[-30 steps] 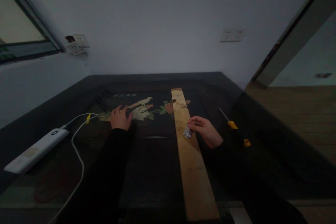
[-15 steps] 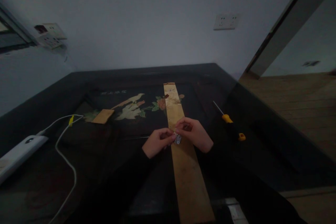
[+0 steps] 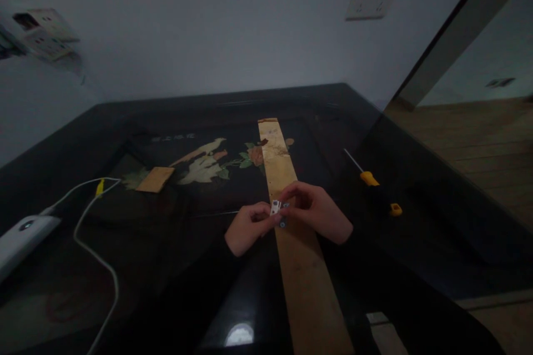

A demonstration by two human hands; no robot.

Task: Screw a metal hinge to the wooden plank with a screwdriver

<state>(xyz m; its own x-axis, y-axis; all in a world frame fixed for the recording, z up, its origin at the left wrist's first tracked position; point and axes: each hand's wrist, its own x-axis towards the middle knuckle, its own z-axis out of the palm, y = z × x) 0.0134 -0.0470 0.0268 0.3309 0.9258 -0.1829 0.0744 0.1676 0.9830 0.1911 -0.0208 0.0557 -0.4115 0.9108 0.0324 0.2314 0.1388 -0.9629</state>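
Note:
A long pale wooden strip [image 3: 303, 266] lies lengthwise on a dark glossy table [image 3: 145, 288]. Over its middle, my left hand [image 3: 247, 227] and my right hand [image 3: 318, 211] meet and pinch a small silvery metal hinge [image 3: 276, 208] between their fingertips. Both hands have curled fingers. Dark sleeves cover my forearms. The hinge is held just above the strip's left edge.
A screwdriver [image 3: 366, 176] with a yellow-and-black handle lies to the right of the strip. A small wooden block [image 3: 155, 179] rests on the inlaid bird-and-flower panel [image 3: 204, 163]. A white power strip [image 3: 20, 236] and its cable [image 3: 97, 244] lie at the left. Wall sockets [image 3: 368, 3] are behind.
My left hand left the small wooden block at the panel and came to the strip, joining my right hand on the hinge. The view has swung a little to the right and down.

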